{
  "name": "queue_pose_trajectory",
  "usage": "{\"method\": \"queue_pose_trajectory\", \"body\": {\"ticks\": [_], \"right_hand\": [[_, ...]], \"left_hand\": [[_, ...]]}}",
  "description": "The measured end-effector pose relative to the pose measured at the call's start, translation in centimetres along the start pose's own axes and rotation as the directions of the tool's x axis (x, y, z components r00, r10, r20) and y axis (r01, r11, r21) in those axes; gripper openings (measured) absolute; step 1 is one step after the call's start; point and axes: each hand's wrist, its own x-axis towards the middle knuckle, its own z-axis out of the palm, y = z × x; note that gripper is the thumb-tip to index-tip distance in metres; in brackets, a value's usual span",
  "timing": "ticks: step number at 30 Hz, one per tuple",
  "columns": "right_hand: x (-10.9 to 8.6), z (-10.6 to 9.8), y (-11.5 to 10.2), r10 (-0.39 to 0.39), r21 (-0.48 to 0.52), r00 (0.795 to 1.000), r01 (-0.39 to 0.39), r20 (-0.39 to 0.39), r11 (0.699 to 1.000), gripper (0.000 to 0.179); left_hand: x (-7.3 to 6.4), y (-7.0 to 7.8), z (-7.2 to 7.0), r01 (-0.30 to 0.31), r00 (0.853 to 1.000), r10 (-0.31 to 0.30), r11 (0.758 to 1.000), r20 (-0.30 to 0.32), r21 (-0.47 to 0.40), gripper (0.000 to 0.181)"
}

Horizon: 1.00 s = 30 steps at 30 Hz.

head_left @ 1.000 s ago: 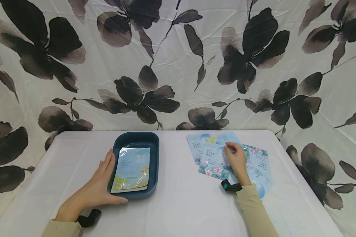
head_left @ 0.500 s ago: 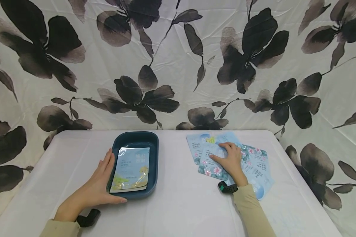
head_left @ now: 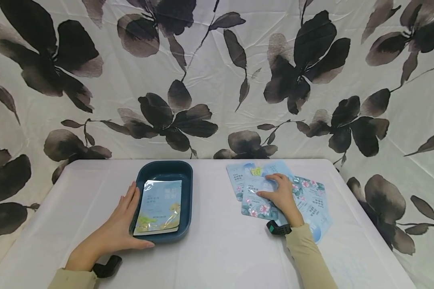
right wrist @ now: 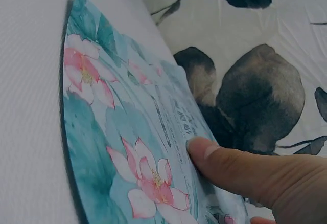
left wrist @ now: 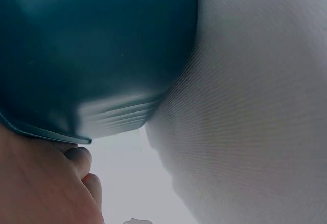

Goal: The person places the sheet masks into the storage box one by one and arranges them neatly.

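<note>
My left hand [head_left: 117, 226] rests against the left side of a dark teal tray [head_left: 186, 170], fingers straight along its rim and thumb by its near end. In the left wrist view the tray's outer wall [left wrist: 102, 40] fills the upper left. A light blue sheet mask packet [head_left: 160, 204] lies in the tray on top of another. My right hand [head_left: 283, 196] pinches a blue packet with pink lotus flowers [head_left: 256, 200] on the right pile. In the right wrist view its thumb [right wrist: 219, 160] presses the face of that packet [right wrist: 148, 147]; the other fingers are mostly hidden.
Several more blue packets [head_left: 316, 204] lie fanned out under and around my right hand. White cloth [head_left: 217, 241] covers the table between tray and pile. A floral curtain [head_left: 217, 80] hangs behind the table's back edge.
My right hand has shifted left from the middle of the pile, and its thumb has come onto the lotus packet, which has turned slightly. My left hand and the tray stay put.
</note>
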Motion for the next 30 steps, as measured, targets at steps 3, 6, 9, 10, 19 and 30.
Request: {"method": "queue_pose_trajectory", "body": {"ticks": [3, 6, 9, 10, 19, 30], "right_hand": [[-0.1, 0.0, -0.2, 0.008, 0.015, 1.0, -0.007, -0.011, 1.0, 0.063], [-0.2, 0.1, -0.4, 0.01, 0.026, 1.0, -0.009, -0.028, 1.0, 0.062], [-0.2, 0.2, -0.7, 0.013, 0.034, 0.999, -0.011, -0.052, 0.999, 0.056], [-0.2, 0.3, -0.8, 0.013, 0.032, 0.998, -0.011, -0.059, 0.999, 0.054], [0.0, 1.1, -1.0, 0.009, 0.152, 1.0, -0.012, 0.02, 0.988, 0.032], [-0.6, 2.5, -1.9, -0.021, 0.287, 0.995, -0.008, 0.097, 0.958, 0.024]], "left_hand": [[0.0, 0.0, 0.0, -0.005, 1.0, 0.005, 1.0, -0.003, 0.002, 0.15], [0.0, -0.1, 0.1, -0.005, 1.0, 0.005, 1.0, -0.004, 0.004, 0.15], [0.0, -0.1, 0.1, -0.007, 1.0, 0.007, 1.0, -0.006, 0.008, 0.15], [-0.1, -0.1, 0.1, -0.008, 1.0, 0.008, 1.0, -0.006, 0.009, 0.15], [-0.1, -0.1, 0.1, -0.025, 1.0, 0.025, 1.0, -0.016, 0.013, 0.15], [0.0, -0.1, 0.2, -0.025, 1.0, 0.026, 1.0, -0.018, 0.014, 0.15]]}}
